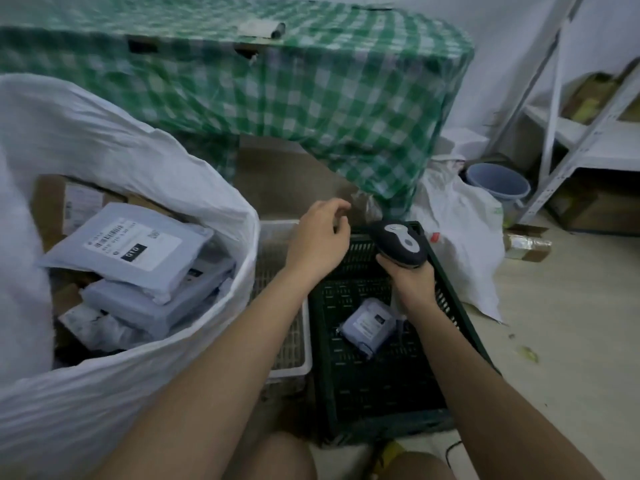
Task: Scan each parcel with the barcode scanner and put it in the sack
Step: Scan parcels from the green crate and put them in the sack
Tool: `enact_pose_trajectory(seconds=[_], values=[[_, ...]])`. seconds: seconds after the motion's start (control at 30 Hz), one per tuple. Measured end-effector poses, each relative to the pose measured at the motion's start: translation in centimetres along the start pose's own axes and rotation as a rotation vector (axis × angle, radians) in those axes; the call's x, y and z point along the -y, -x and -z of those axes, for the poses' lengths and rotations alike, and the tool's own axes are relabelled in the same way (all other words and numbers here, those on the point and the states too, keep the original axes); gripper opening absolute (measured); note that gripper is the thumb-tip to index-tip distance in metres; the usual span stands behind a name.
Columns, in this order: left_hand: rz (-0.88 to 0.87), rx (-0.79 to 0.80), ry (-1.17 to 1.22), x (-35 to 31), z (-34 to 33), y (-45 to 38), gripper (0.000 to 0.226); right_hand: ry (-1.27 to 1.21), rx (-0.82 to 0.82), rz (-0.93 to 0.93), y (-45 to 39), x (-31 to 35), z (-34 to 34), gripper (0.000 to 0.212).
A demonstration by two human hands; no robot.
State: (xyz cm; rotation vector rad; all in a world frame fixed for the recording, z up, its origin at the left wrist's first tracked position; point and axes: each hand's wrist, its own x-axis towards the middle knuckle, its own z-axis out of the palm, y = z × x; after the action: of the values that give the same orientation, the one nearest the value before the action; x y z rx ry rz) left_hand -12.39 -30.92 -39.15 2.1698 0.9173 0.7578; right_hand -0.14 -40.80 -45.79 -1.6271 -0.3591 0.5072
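A table under a green checked cloth (311, 84) stands behind the work area, with a white metal shelf (588, 133) and a blue bucket (498, 185) off to the right and a crumpled white bag (460, 237) beside the bucket. On the floor a white crate (294, 341) sits between the sack (114, 393) and a dark green crate (374, 393). The sack, wide open at the left, holds several grey mailers, the top one (128, 244) lying label up, and some brown boxes. One small grey parcel (369, 325) lies label up on the bottom of the dark crate, just below the right forearm and untouched by either hand. The right hand (410, 278) grips the scanner (398, 242) by its handle, the head up over the crate's far edge. The left hand (322, 237) hovers above the crates with fingers loosely curled, holding nothing.
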Motion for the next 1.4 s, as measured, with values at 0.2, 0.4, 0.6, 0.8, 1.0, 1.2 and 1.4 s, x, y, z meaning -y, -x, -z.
enact_pose_trajectory(seconds=[0.2, 0.4, 0.6, 0.8, 1.0, 1.2, 1.4], values=[[0.269, 0.241, -0.008, 5.7, -12.0, -0.6, 0.032, 0.22, -0.102, -0.113, -3.7, -6.7, 5.4, 0.032], [0.526, 0.477, -0.081, 14.4, -21.8, -0.4, 0.036, 0.184, -0.091, -0.264, -8.0, -15.1, 6.1, 0.032], [0.663, 0.591, -0.182, 22.2, -30.6, -0.7, 0.028, 0.178, -0.109, -0.378, -11.9, -23.7, 4.7, 0.038], [0.725, 0.675, -0.342, 27.2, -38.4, -1.8, 0.056, 0.287, -0.09, -0.434, -15.0, -30.7, 4.3, 0.028], [0.717, 0.659, -0.327, 29.2, -41.6, -1.4, 0.111, 0.291, -0.077, -0.39, -15.9, -32.2, 4.9, 0.023], [0.752, 0.756, -0.395, 29.6, -42.7, 0.2, 0.076, 0.251, -0.073, -0.409, -15.8, -32.0, 5.9, 0.022], [0.84, 0.77, -0.224, 28.0, -43.8, 1.5, 0.035, 0.228, -0.091, -0.415, -15.3, -30.9, 6.1, 0.022]])
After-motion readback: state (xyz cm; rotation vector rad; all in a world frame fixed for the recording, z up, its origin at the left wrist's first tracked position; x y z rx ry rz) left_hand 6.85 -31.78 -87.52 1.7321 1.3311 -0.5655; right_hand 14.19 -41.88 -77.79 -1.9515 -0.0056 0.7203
